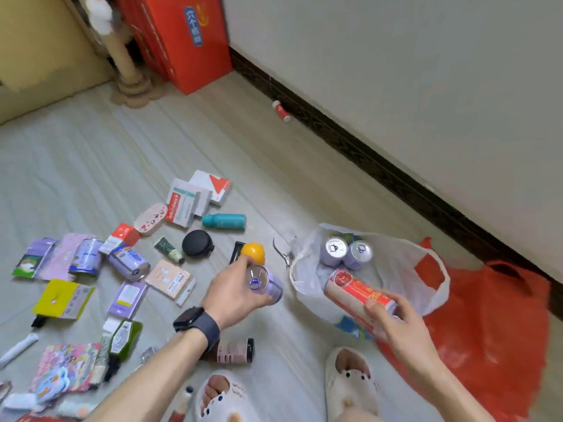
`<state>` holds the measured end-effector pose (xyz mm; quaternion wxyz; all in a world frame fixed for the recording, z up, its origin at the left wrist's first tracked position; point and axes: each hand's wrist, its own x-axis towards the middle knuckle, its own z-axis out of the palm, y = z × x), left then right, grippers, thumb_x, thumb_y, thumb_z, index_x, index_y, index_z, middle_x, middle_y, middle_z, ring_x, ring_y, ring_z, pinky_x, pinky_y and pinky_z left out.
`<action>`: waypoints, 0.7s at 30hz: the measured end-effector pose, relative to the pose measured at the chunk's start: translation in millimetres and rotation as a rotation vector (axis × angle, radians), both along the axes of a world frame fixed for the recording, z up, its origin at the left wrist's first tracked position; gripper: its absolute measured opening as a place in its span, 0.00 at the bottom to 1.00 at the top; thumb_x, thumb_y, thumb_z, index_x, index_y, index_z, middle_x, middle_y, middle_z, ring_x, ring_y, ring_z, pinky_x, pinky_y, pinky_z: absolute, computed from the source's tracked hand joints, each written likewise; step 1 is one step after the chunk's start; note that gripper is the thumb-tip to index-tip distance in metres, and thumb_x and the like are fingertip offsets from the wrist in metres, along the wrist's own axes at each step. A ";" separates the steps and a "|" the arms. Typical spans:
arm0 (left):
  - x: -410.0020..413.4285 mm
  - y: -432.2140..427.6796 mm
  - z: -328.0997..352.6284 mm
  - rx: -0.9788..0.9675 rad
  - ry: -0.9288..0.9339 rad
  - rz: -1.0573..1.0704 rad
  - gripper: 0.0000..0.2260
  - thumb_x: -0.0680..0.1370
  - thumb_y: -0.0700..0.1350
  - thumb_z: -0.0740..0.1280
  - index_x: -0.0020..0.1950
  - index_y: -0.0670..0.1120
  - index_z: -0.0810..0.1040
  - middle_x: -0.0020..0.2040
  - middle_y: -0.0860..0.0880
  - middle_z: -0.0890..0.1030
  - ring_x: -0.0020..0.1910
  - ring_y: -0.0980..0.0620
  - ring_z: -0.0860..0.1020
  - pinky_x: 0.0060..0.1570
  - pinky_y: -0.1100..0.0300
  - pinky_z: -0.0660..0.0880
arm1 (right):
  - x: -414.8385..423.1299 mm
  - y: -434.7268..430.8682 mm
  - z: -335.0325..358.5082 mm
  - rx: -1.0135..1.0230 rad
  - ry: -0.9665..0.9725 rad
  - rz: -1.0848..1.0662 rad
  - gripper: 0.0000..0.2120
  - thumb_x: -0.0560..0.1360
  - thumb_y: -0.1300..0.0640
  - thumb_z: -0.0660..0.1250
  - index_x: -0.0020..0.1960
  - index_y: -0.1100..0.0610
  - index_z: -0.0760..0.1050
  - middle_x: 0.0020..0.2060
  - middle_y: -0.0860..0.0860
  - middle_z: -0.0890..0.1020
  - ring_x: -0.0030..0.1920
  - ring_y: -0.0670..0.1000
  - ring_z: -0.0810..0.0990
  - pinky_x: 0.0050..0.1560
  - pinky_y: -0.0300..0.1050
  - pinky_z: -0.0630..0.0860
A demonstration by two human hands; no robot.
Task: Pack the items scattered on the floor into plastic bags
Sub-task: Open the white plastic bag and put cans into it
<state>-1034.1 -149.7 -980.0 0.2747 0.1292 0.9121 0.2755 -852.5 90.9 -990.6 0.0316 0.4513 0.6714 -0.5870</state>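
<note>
The pale floor (146,141) fills most of the view, meeting a white wall (396,71) at a dark skirting board; a large red carton (182,41) stands in the far corner; a red plastic bag (493,324) lies crumpled on the floor at the right, and just beside it, partly over it, a white plastic bag (399,263) sits with its mouth open; two purple cans (347,252) stand upright inside the white bag.

The rest of the items are spread over the floor to the left: a stack of white boxes (195,199), two purple cans on their sides (129,261), a yellow packet (61,298), a black round case (197,243), a teal bottle (225,221) lying flat, and an orange (253,252) just beyond the left hand.

The left hand (234,290), with a dark watch (198,324) on its wrist, has its fingers curled round a purple can (265,284), held clear of the floor just beside the white bag's rim; the right hand (399,321) grips a red and cream can (353,290), tilted with its top end over the white bag's mouth; white slippers (350,382) show at the bottom edge; a small red and white container (281,111) lies alone by the skirting, well apart from everything else.
</note>
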 end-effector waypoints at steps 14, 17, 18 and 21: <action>5.1 184.1 -79.7 -0.173 0.203 -0.432 0.20 0.74 0.56 0.68 0.57 0.47 0.66 0.53 0.46 0.75 0.52 0.42 0.76 0.42 0.50 0.74 | -49.2 96.0 -34.1 0.603 -0.267 0.493 0.31 0.68 0.43 0.73 0.69 0.47 0.70 0.61 0.49 0.75 0.61 0.54 0.76 0.57 0.50 0.72; 15.1 182.4 -100.3 -0.218 0.217 -0.404 0.21 0.75 0.52 0.70 0.62 0.47 0.66 0.57 0.46 0.74 0.55 0.42 0.73 0.41 0.51 0.69 | -66.4 90.3 -51.6 0.630 -0.242 0.632 0.30 0.70 0.43 0.71 0.69 0.48 0.69 0.63 0.49 0.74 0.60 0.57 0.77 0.54 0.51 0.73; 16.4 180.8 -104.0 -0.218 0.207 -0.383 0.21 0.74 0.51 0.70 0.63 0.46 0.66 0.58 0.47 0.74 0.56 0.42 0.73 0.42 0.51 0.70 | -71.0 86.9 -59.5 0.636 -0.227 0.657 0.30 0.71 0.44 0.71 0.70 0.49 0.69 0.64 0.50 0.74 0.60 0.58 0.77 0.53 0.51 0.73; 16.1 175.2 -119.2 -0.147 0.152 -0.331 0.22 0.75 0.48 0.69 0.66 0.48 0.66 0.60 0.47 0.74 0.56 0.42 0.74 0.49 0.49 0.75 | -80.1 74.7 -86.0 0.664 -0.189 0.715 0.31 0.72 0.47 0.72 0.72 0.52 0.67 0.65 0.53 0.73 0.58 0.61 0.77 0.52 0.54 0.75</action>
